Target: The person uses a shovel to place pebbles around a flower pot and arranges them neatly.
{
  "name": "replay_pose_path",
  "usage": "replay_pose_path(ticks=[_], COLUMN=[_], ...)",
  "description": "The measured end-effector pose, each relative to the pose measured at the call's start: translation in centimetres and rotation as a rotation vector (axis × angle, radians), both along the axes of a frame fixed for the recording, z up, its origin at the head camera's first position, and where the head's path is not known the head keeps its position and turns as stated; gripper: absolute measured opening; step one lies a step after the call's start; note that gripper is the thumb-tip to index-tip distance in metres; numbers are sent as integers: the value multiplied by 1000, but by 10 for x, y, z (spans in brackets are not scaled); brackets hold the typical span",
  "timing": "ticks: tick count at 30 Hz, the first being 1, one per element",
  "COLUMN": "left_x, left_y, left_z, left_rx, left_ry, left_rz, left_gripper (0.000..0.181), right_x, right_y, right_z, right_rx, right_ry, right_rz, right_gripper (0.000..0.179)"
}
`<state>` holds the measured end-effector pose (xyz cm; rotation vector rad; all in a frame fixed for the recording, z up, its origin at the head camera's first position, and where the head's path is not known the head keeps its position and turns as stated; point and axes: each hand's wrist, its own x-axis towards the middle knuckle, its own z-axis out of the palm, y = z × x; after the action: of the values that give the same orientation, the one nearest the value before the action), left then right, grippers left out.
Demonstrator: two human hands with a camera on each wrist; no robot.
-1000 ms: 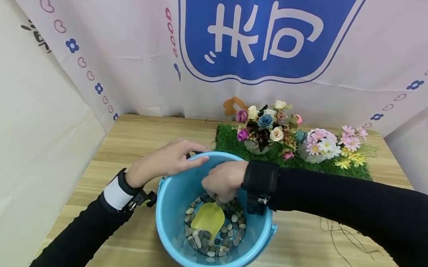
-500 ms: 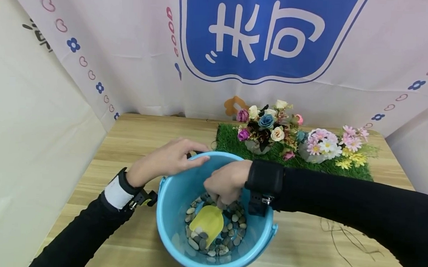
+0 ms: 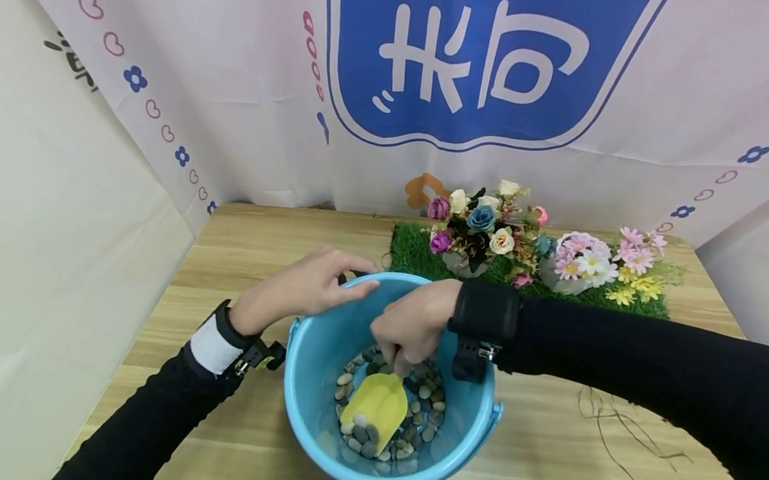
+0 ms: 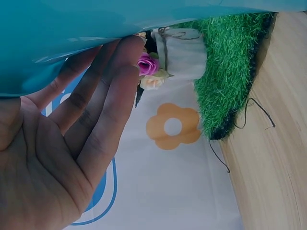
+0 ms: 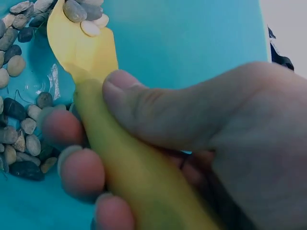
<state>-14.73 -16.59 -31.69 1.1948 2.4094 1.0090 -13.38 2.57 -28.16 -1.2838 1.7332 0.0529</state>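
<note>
A light blue bucket (image 3: 293,390) stands on the table with a layer of pebbles (image 3: 431,414) at its bottom. My left hand (image 3: 314,283) holds its rim at the far left, thumb over the edge; the left wrist view has the fingers (image 4: 108,124) along the outer wall. Inside the bucket, my right hand (image 3: 413,323) grips a yellow scoop (image 3: 384,405) by its handle. The right wrist view shows the thumb (image 5: 139,103) on one side of that handle and fingertips on the other. Several grey and whitish pebbles (image 5: 90,14) lie at the tip of the scoop's blade.
Behind the bucket to the right lies a strip of artificial grass (image 3: 410,248) bearing a pot of mixed flowers (image 3: 482,226) and a pot of pink and white flowers (image 3: 580,263). Loose brown string (image 3: 615,415) lies on the wooden table (image 3: 243,234). A printed cloth (image 3: 254,120) hangs behind.
The scoop has shifted slightly within the bucket, and pebbles have come onto its blade. My right hand has moved a little up and right. The left hand keeps its place on the rim.
</note>
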Motion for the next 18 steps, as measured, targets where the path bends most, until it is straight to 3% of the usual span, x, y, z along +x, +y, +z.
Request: replay_pose_path(ticks=[18], left_x=[-1], left_y=[1], left_z=[-1], left_rx=[-1], left_ry=[15], left_rz=[9], left_gripper=[22], right_x=[2], right_y=[13], right_z=[15], right_rx=[-48], right_ry=[-49], right_rz=[21], right_gripper=[40])
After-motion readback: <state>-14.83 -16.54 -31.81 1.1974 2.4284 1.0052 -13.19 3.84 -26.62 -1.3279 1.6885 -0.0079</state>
